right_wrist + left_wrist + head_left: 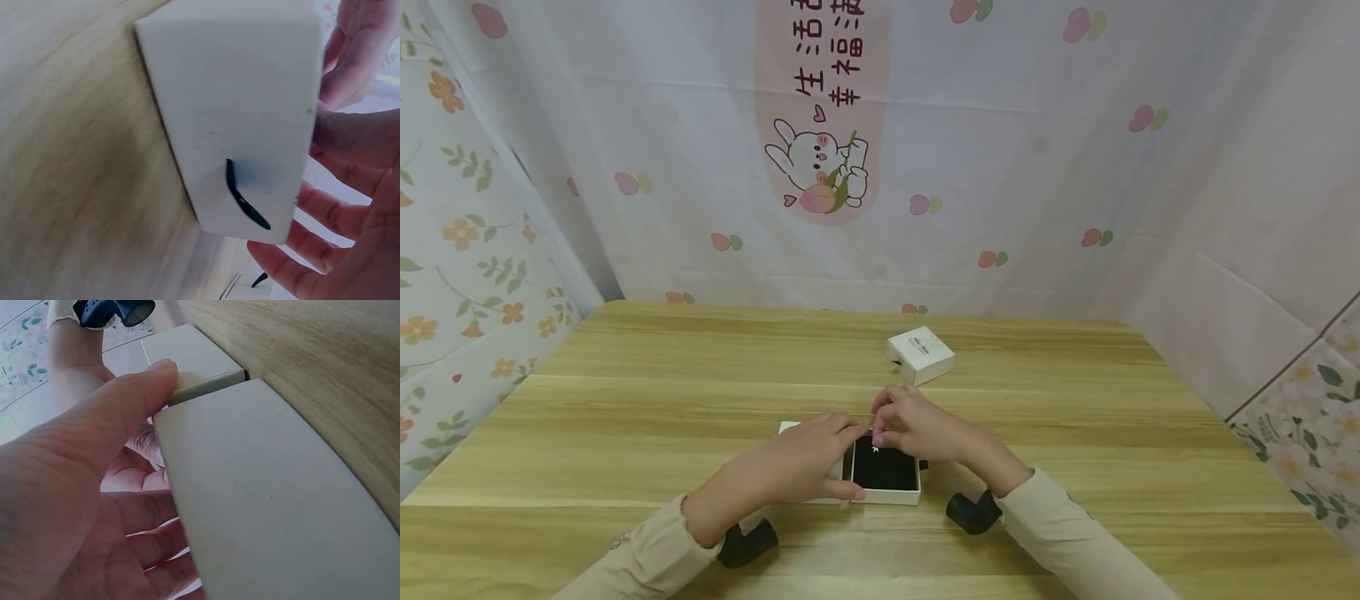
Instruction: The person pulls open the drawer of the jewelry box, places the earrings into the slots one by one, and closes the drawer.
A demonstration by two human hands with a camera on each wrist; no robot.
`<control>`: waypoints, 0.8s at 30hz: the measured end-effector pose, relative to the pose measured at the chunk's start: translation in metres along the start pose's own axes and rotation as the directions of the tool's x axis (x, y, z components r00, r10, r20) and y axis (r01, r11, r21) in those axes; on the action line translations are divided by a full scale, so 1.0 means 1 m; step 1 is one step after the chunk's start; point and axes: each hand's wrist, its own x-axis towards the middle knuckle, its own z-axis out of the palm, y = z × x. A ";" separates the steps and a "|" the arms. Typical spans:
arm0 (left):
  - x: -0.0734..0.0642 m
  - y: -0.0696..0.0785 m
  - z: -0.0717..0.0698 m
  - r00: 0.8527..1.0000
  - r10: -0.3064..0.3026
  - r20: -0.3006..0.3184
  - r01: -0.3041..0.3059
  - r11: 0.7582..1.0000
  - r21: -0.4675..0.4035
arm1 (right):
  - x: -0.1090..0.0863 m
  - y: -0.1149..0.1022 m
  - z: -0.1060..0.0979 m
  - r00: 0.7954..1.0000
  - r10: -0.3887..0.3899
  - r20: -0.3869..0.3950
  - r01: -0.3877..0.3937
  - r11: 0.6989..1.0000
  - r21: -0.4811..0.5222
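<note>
On the table, a white drawer box is pulled out: a shallow drawer [886,497] with a black lining [887,471] juts from its white sleeve [281,481]. My left hand [801,458] spans the box, thumb near the drawer's front edge and fingers toward the far side, holding it. My right hand [913,425] reaches over the drawer's far left part with thumb and fingertips drawn together. They pinch a small silvery piece [876,450], too small to name. In the right wrist view, a black ribbon pull [240,197] sticks out of the drawer's end wall.
A second, closed white box [922,354] with dark lettering stands farther back on the wooden table [700,358]. Black wrist devices [973,510] hang beneath both forearms. Patterned cloth [1000,167] rises behind the table and at its sides.
</note>
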 end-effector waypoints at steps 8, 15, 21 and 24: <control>0.000 0.000 -0.001 1.000 -0.003 0.007 0.003 1.000 0.001 | 0.000 0.000 0.001 1.000 -0.021 0.017 0.022 0.999 -0.038; 0.000 0.001 -0.002 1.000 -0.002 0.006 0.002 1.000 -0.004 | 0.000 0.000 0.001 1.000 -0.024 -0.009 0.023 0.998 -0.053; 0.000 0.001 -0.001 1.000 0.004 -0.001 -0.004 1.000 0.000 | -0.002 0.001 0.000 0.999 -0.035 -0.017 0.034 0.997 -0.064; 0.000 0.001 -0.002 1.000 0.008 -0.003 -0.008 1.000 -0.002 | -0.002 0.001 0.001 0.999 -0.040 -0.026 0.038 0.997 -0.067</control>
